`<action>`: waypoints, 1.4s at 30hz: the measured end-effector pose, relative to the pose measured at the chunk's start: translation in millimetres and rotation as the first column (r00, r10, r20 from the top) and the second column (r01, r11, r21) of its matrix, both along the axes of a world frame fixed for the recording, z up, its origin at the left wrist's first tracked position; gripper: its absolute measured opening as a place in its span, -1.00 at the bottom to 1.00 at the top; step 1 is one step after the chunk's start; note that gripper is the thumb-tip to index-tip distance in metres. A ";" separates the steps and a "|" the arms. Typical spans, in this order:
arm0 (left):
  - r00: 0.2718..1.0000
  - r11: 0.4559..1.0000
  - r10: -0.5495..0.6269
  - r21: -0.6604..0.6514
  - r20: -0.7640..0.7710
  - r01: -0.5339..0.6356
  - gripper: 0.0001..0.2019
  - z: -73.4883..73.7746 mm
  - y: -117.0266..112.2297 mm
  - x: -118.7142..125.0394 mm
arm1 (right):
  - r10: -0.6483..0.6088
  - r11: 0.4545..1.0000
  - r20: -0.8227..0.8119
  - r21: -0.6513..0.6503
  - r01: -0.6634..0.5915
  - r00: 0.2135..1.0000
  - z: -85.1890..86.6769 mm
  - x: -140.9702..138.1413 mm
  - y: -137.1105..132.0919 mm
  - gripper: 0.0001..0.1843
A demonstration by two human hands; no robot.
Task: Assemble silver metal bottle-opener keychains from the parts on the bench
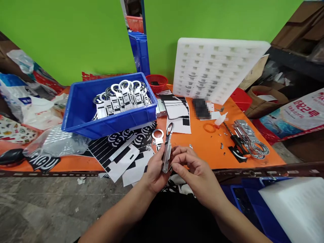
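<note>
My left hand grips a flat, silvery ring-ended metal part, held on edge with its ring end pointing away from me. Close by its lower right side, my right hand has thumb and forefinger pinched together; whatever is between them is too small to make out. Just beyond, a similar ring-ended part lies flat on the orange table. Left of my hands are black-and-white sticker sheets and white backing pieces. Several more ring-ended parts are piled in a blue bin.
A white slotted foam board leans at the back right. Nearer are a small squeeze bottle, a screwdriver and stacked ring-ended metal pieces. A red basket sits behind the bin. Blue crates stand below the table's right edge.
</note>
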State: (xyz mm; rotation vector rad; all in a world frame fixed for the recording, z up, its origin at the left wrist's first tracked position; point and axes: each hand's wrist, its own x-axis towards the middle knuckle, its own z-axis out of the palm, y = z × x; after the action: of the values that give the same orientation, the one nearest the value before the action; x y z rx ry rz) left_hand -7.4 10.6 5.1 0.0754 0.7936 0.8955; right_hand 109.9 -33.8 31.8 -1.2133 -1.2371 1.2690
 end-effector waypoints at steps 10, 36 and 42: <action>1.000 1.000 -0.018 0.001 -0.001 0.018 -0.55 -3.4 -0.6 0.5 | -0.032 0.997 -0.039 -0.075 0.029 0.999 -18.1 -12.2 2.0 -0.86; 0.994 0.999 -0.003 -0.040 0.110 0.007 -0.53 -10.1 1.2 -4.4 | -0.298 0.897 0.283 0.410 0.167 0.912 -32.4 -24.1 -3.1 -0.89; 0.990 0.999 -0.013 -0.041 0.144 0.019 -0.55 -11.8 1.0 -5.6 | -0.316 0.889 0.326 0.431 0.157 0.891 -33.1 -24.4 -4.0 -0.91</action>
State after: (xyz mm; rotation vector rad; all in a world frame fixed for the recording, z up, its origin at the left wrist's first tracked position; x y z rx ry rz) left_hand -13.0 11.6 -6.7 -0.0196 0.6763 0.8584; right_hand 85.5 -37.8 -1.3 -1.3024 -1.4841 0.5645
